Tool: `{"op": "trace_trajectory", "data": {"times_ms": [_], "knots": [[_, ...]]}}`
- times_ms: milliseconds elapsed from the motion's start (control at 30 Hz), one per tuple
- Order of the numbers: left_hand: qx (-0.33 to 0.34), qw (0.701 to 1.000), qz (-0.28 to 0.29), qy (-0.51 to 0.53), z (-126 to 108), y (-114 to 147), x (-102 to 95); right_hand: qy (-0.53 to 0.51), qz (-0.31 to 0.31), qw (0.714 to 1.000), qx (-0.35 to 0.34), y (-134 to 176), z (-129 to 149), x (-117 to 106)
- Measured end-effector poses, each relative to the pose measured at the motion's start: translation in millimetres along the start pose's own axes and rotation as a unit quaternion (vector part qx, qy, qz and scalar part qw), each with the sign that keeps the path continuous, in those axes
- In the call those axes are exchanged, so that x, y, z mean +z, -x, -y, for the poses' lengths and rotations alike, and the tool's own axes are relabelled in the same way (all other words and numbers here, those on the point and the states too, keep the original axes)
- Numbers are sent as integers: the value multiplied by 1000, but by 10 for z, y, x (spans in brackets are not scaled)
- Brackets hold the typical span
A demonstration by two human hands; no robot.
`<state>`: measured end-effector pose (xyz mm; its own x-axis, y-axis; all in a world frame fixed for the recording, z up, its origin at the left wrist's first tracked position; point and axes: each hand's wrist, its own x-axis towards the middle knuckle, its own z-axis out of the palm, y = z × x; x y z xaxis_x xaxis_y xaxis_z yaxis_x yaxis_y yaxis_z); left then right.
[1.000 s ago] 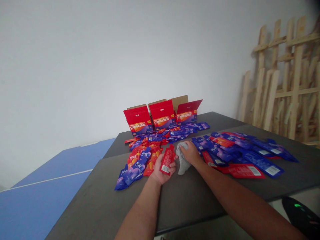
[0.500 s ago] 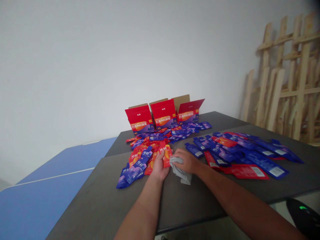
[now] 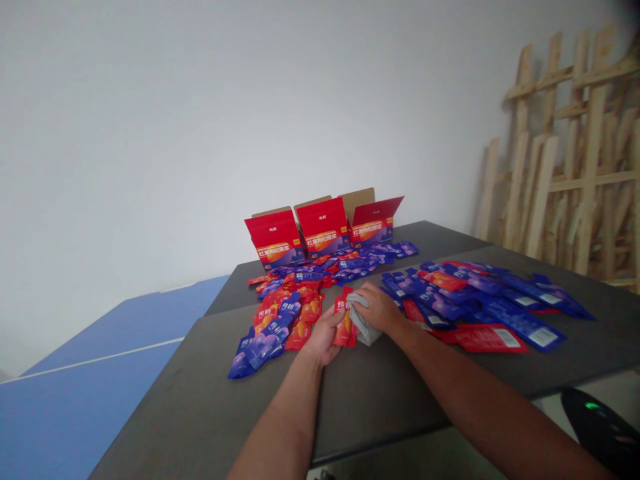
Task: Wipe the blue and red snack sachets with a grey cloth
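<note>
Operation in hand: 1 red pouch (image 3: 345, 331) is held above the dark tabletop (image 3: 380, 400), between the left cluster and the right pile. The left hand (image 3: 324, 337) grips the pouch by its near left edge, printed front facing up. The right hand (image 3: 377, 310) is closed around a bunched gray cloth (image 3: 367, 331), which lies against the right side of the pouch front. Handling of this unit appears to be in progress, not complete.

Status of other units:
- Left cluster (image 3: 273, 328): red and purple pouches, overlapping, printed fronts mostly up. These are possibly finished; their condition cannot be confirmed.
- Right pile (image 3: 465, 293): mostly blue-purple pouches with a few red, several showing barcodes. These are possibly pending.
- Far band (image 3: 353, 265): mixed pouches directly in front of the cartons. Status cannot be determined.

The 3 cartons (image 3: 323, 230) stand at the rear with flaps raised. Their interiors are hidden, so any filling cannot be verified. Many pouches lie outside them.
</note>
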<state>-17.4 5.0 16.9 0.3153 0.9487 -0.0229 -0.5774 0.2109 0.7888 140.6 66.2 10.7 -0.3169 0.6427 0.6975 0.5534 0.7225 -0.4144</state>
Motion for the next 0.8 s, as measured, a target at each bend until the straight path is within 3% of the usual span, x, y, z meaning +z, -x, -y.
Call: {"op": "trace_trajectory", "data": {"times_ms": [233, 333, 433, 533, 633, 700, 800], "knots": [[-54, 998, -14, 4, -27, 40, -4, 5, -94, 986, 139, -95, -147, -63], [-55, 996, -46, 58, -68, 21, -35, 6, -127, 978, 163, -113, -130, -97], [-61, 988, -65, 125, -124, -3, -79, -41, -108, 989, 91, -65, 39, -88], [-65, 984, -44, 160, -169, -7, -107, -99, -4, 994, -45, 39, 290, -21], [-87, 984, -20, 152, -183, 7, -107, -113, 89, 979, -142, 125, 490, 63], [-105, 985, -14, 139, -178, 21, -93, -98, 106, 977, -155, 143, 544, 105], [-120, 984, -16, 128, -159, 38, -53, -70, 86, 986, -121, 121, 498, 136]]}}
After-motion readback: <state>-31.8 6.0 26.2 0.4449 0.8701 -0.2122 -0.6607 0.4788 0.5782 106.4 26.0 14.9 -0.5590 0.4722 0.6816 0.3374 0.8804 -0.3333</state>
